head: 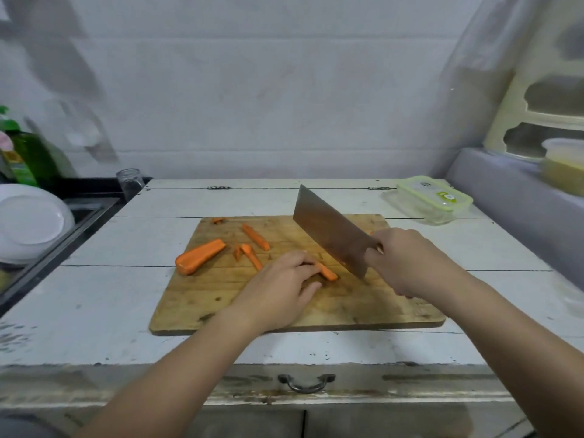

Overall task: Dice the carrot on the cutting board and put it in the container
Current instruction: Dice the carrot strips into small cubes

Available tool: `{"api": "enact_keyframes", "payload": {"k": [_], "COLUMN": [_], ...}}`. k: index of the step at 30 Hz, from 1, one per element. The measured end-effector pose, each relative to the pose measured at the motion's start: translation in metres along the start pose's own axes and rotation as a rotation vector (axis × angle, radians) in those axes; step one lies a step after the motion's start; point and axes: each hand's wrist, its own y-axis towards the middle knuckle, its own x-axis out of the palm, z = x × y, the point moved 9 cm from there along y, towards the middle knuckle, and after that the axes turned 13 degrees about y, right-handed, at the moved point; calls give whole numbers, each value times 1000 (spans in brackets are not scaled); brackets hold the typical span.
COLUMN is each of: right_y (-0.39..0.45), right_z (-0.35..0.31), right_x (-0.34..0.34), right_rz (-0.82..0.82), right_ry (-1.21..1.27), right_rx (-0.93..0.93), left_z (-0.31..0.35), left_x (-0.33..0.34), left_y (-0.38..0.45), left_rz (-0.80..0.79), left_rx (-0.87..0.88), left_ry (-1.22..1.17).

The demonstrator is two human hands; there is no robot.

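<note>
— On the wooden cutting board (221,298), what was under the knife?

— A carrot stick (327,272), pinned by the fingertips of the left hand (281,287); the fingers were curled down onto it, and only its right end showed past them. The right hand (407,263) was clamped round the handle of a cleaver (331,232), blade tilted, its lower corner just beside that free end.

— Which way did the stick lie?

— Its long axis ran from upper left to lower right, out from under the left hand toward the blade. The cleaver stood to its right, so the right hand was the nearer one to the exposed end. By my reading, the next cut would have to fall across that axis, with the left fingers backing away along it.

— And the rest of the carrot?

— A thick piece (199,257) lay toward the board's left side, well apart from the hands. Thinner sticks (256,237) lay between it and the hands, and a small scrap (218,220) sat at the far edge.

— The container?

— A clear box with a green-rimmed lid (434,197) stood on the white desk (94,311) beyond the board's far right corner, lid on. No carrot looked to be in it, so the dicing seemed at an early stage.
</note>
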Motion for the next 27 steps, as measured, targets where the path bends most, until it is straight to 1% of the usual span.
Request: {"api": "enact_keyframes", "payload": {"k": [2, 4, 10, 14, 18, 22, 27], "right_y": [-3, -6, -11, -15, -16, -16, -14], "right_z": [-3, -4, -6, -9, -13, -15, -16], "right_x": [3, 8, 12, 9, 16, 17, 17], "right_rz": [-14, -29, -6, -1, -15, -4, -18], "right_ry": [-42, -95, -171, -159, -232, -242, -280], "right_rx": [-10, -7, -23, -23, -26, -7, -27], "left_z": [-1, 0, 0, 1, 0, 1, 1], "left_x": [4, 6, 8, 6, 7, 6, 4], "left_y": [-5, -7, -9, -8, -8, -9, -9], "left_rz": [-85, -116, -99, -79, -85, -84, -74], "left_rx": [44, 69, 78, 79, 73, 86, 94], "left_ry": [14, 36, 89, 86, 83, 70, 41]}}
